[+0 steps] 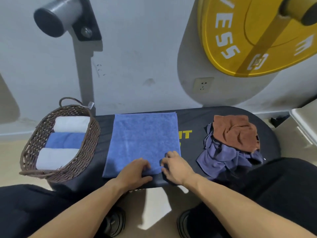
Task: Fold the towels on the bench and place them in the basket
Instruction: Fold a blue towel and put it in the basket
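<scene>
On padded bench (103, 122), left hand (135, 170) and right hand (175, 167) fingers curled pinching flat terry blue towel (144, 140) edge

The blue towel (144, 140) at frame centre is matt, nubby terry cloth. The basket (32, 146) at left is rough woven dark-brown wicker. The bench (271, 134) has smooth, matt black upholstery. The brown towel (235, 133) at right looks like soft, crumpled cloth. The weight plate (257, 54), upper right, is smooth yellow with a slight sheen.

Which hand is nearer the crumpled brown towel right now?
Right. The right hand holds the blue towel's near edge, left of the brown towel; the left hand lies farther left.
</scene>
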The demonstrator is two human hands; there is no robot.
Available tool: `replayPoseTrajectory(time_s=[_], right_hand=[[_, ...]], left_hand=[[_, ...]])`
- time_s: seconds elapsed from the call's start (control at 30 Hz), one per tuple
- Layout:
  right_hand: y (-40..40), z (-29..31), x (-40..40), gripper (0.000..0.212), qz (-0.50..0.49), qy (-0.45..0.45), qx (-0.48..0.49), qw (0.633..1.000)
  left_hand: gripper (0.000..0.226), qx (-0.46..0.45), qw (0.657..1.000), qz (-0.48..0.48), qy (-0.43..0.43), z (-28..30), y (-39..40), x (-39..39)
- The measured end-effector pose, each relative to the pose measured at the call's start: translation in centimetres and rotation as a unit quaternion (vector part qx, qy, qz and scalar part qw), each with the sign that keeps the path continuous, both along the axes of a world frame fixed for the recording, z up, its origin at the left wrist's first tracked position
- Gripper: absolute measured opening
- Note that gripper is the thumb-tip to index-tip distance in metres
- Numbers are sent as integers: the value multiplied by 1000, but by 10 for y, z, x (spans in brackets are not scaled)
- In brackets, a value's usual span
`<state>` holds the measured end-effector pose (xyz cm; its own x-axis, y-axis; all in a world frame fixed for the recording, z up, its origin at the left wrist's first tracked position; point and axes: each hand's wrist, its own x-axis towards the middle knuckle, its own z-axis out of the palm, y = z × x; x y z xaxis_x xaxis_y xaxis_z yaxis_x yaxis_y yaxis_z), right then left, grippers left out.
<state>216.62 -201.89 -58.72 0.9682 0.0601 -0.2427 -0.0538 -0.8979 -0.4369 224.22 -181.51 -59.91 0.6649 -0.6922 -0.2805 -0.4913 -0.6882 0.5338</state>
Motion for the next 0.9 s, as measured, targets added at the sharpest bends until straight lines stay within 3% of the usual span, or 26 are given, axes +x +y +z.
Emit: replayPoseTrajectory(time_s=[0.13,0.27,0.33,0.4,0.57,0.73,0.9], right_hand=[[3,-2,1,23,-49,-2,29,998],[-4,-4,2,44,60,22,-47,997],[-2,-7,1,43,56,11,-62,996],[0,-9,1,31,17,-8,-29,999],[-10,-3,10,25,-50,46,83,994],[-16,2,13,39,-59,70,116,989],[-42,10,17,42,-55,153,106,981]], left_hand=[[15,21,999,46,-6,5,-14,6],[21,42,997,60,36,9,-19,9],[17,30,996,69,52,8,-18,9],[18,17,995,77,54,6,-19,8],[27,11,996,70,50,-1,-17,7],[21,24,997,60,42,-2,-9,14],[20,133,986,89,41,11,25,36]])
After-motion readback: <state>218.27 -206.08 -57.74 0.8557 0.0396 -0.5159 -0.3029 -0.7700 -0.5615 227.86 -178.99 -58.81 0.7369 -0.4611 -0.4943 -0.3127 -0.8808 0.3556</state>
